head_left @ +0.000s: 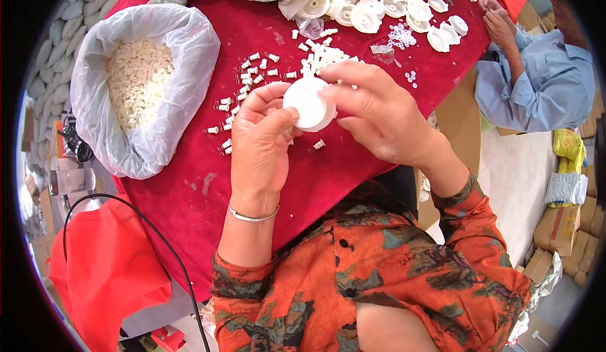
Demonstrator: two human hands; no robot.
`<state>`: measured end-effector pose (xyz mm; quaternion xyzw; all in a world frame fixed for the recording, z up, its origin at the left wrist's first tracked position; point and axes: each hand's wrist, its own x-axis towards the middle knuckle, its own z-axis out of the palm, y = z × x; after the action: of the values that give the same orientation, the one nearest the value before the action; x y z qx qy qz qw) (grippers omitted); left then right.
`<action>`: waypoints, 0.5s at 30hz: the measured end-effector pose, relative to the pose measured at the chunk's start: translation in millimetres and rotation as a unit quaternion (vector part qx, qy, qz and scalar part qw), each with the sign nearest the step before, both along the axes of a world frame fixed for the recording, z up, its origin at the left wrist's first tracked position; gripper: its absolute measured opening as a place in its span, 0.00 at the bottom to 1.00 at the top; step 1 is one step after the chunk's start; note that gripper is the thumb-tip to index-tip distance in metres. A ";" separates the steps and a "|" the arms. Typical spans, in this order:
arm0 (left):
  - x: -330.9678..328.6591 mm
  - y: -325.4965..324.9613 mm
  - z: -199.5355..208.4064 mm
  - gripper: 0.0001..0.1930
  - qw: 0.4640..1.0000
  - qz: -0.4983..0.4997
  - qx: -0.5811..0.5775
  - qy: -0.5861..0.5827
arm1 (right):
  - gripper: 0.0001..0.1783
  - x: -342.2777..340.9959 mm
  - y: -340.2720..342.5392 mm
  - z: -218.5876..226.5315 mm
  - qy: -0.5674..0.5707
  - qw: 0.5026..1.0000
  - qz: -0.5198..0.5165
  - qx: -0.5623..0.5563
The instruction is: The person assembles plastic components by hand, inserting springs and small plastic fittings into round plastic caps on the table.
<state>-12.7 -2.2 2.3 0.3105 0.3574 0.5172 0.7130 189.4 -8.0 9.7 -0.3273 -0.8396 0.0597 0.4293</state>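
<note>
In front of my chest, above the red-covered table, is a round white plastic cap with its flat face up. My left hand is closed on its left side, thumb on the near edge and fingers behind. Bent round the cap's right edge are the fingers of my right hand, with the fingertips touching it. What lies under the cap is hidden. Small white plastic pegs, several with metal springs, lie scattered just beyond and left of my hands. A denser heap of white pegs sits behind the cap.
A plastic-lined bag of small cream parts stands at the left. White round caps pile up at the far side, beside tiny clear rings. Another person works at the right. A black cable arcs beside a red bag.
</note>
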 end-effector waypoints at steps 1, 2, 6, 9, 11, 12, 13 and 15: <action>1.4 -0.9 0.8 0.15 0.999 0.024 0.019 0.023 | 0.27 4.1 -6.0 1.5 0.036 0.995 -0.004 -0.092; 2.9 -1.7 2.5 0.15 0.999 0.023 0.017 0.025 | 0.27 0.4 -8.1 2.4 0.038 0.995 -0.005 -0.094; 17.0 -8.0 8.2 0.18 0.992 0.043 0.091 0.077 | 0.22 -14.5 -5.6 -1.4 0.374 0.830 0.030 -0.412; 14.7 -4.6 7.5 0.23 0.996 0.033 0.075 0.033 | 0.21 -12.4 5.8 3.0 0.348 0.816 0.099 -0.451; 17.0 -4.9 13.5 0.23 0.997 0.021 0.073 0.022 | 0.20 -9.4 8.4 1.9 0.338 0.827 0.102 -0.438; 18.1 -5.4 16.5 0.23 0.997 0.018 0.076 0.022 | 0.20 -8.6 8.5 2.7 0.325 0.839 0.111 -0.422; 20.1 -6.3 17.5 0.23 0.997 0.015 0.077 0.021 | 0.18 -7.0 6.7 4.2 0.338 0.833 0.119 -0.423; 27.9 -8.4 19.3 0.23 0.993 -0.020 0.102 0.048 | 0.18 -1.9 2.1 4.4 0.317 0.851 0.107 -0.406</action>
<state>15.2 -10.6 21.5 0.4128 0.3301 0.5211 0.6701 187.5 -5.9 14.1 -0.3443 -0.5889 0.5409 0.4921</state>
